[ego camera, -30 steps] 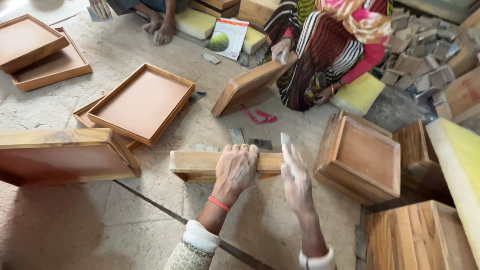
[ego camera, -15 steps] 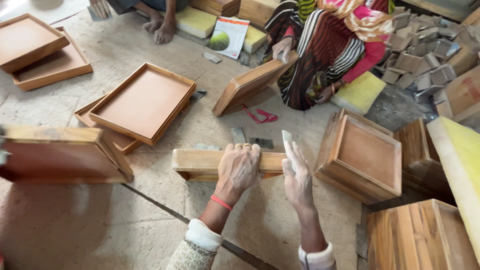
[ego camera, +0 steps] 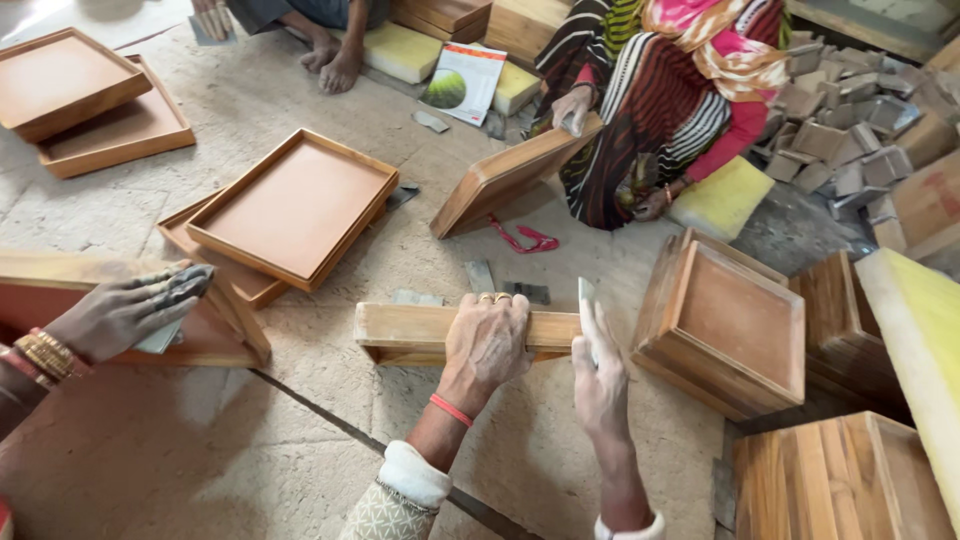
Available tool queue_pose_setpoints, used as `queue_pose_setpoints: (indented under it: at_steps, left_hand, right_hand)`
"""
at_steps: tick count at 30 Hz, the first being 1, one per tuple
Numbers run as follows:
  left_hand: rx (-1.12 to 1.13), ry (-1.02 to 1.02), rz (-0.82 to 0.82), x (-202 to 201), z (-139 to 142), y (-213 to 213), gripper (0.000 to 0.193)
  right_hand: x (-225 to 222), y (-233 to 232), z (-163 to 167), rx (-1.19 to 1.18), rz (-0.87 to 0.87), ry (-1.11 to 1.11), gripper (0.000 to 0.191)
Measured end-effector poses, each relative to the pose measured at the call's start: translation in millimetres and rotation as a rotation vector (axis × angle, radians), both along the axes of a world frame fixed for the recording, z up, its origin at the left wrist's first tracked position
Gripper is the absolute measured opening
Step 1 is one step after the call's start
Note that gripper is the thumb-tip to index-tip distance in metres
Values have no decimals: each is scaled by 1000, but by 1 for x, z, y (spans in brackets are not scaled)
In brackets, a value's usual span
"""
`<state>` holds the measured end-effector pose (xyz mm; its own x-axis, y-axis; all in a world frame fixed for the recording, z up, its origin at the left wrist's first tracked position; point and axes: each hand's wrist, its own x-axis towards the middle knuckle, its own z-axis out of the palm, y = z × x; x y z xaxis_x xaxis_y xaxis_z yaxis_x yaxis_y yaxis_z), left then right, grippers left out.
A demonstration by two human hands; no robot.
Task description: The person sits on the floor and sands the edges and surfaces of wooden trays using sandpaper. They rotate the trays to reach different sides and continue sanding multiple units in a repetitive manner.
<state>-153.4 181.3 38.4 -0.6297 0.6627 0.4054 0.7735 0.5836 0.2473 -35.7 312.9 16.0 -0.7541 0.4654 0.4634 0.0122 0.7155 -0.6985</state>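
- The wooden tray (ego camera: 420, 330) stands on its edge on the sandy floor (ego camera: 300, 440), just left of the stack of trays (ego camera: 725, 335); take the stack as the landmark.
- The left hand (ego camera: 487, 345) is closed over the tray's top rim, fingers curled over the far side, holding it upright.
- The right hand (ego camera: 598, 370) presses a small piece of sandpaper (ego camera: 585, 292) flat against the tray's end nearest the stack, fingers straight and held together.
- To sand well here, the left hand should probably pin the tray hard so it does not rock, while the paper stays flat on the wood and runs along the grain.
- Far left of the stack, another person's hand (ego camera: 125, 312) rubs a grey pad on a second tray (ego camera: 110, 310).
- Beyond the stack, a seated person in striped cloth (ego camera: 660, 110) holds a tilted tray (ego camera: 505, 175).
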Motion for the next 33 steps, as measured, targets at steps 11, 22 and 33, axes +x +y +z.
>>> queue_pose_setpoints:
  at_steps: [11,22,33]
  left_hand:
    - [2,64,-18,-3,2,-11,45]
    - [-13,72,11,-2,0,-11,37]
    - [-27,16,-25,3,4,-13,40]
  right_hand:
    - [16,-22,-1,123,13,14,53]
    - [39,-50,-8,113,20,87,58]
    - [8,-17,14,-27,35,7,58]
